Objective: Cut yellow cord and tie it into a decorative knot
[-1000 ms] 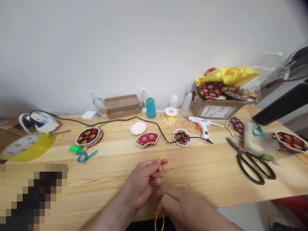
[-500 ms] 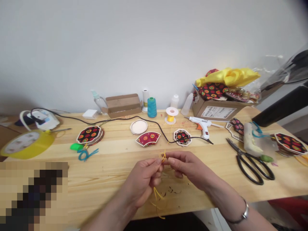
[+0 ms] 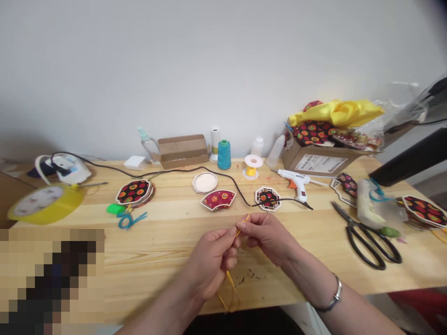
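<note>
Over the front of the wooden table, both my hands pinch a thin yellow cord (image 3: pixel 230 282) close together. My left hand (image 3: pixel 214 253) is closed on it, and loose strands hang below that fist past the table edge. My right hand (image 3: pixel 267 235) grips the cord between thumb and forefinger, almost touching the left fingertips. From there the cord runs up toward a white spool of yellow cord (image 3: pixel 252 168). Just beyond my hands lie a fan-shaped red fabric piece (image 3: pixel 218 200) and an octagonal patterned piece (image 3: pixel 267 199). Whether the cord is knotted between my fingers is hidden.
Black scissors (image 3: pixel 366 239) and a white glue gun (image 3: pixel 296 181) lie on the right. A black cable (image 3: pixel 174 172) crosses the table. Behind stand a teal thread cone (image 3: pixel 224 156) and a filled cardboard box (image 3: pixel 314 163). Yellow tape (image 3: pixel 66 204) and stacked patterned pieces (image 3: pixel 134 193) are left.
My right fingers have closed in on the cord beside the left ones, where a small loop showed before. The right forearm has shifted slightly left. The view has moved a little.
</note>
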`<move>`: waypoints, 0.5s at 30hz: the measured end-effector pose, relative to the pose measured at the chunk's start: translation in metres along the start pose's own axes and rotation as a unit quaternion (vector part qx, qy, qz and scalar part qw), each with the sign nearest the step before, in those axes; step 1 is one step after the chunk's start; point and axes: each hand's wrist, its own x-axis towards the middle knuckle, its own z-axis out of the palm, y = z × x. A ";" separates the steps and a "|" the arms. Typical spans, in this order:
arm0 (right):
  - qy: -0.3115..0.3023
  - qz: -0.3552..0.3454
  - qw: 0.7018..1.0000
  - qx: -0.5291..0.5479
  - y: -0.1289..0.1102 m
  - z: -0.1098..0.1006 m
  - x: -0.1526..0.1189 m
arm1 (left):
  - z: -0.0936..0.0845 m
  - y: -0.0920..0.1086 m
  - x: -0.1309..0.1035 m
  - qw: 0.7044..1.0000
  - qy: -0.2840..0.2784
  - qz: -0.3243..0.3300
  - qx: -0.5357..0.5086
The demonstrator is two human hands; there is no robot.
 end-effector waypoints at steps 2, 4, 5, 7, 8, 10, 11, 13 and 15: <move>0.001 -0.003 1.000 -0.007 0.000 0.002 0.001 | 0.000 -0.001 0.001 1.000 0.004 -0.003 -0.012; 0.009 -0.008 1.000 -0.015 0.000 0.004 0.003 | 0.000 -0.001 0.002 1.000 0.009 -0.004 -0.009; 0.015 -0.012 0.999 -0.027 0.000 0.005 0.003 | 0.000 -0.001 0.003 1.000 0.012 -0.003 -0.006; 0.034 -0.032 0.994 -0.096 -0.002 0.005 0.002 | 0.000 -0.001 0.003 1.000 0.022 0.002 -0.003; 0.054 -0.054 0.985 -0.156 -0.004 0.002 -0.001 | 0.000 -0.001 0.004 1.000 0.028 0.003 -0.003; 0.118 -0.112 0.937 -0.308 -0.011 -0.011 -0.011 | -0.002 0.000 0.004 0.999 0.039 0.001 -0.005; 0.169 -0.146 0.896 -0.385 -0.014 -0.021 -0.019 | -0.003 0.001 0.004 0.999 0.046 0.000 -0.005; 0.265 -0.156 0.793 -0.525 -0.021 -0.050 -0.039 | -0.005 0.003 0.005 0.998 0.059 0.000 -0.005; 0.351 -0.089 0.661 -0.657 -0.023 -0.084 -0.061 | -0.008 0.004 0.005 0.998 0.068 0.003 -0.006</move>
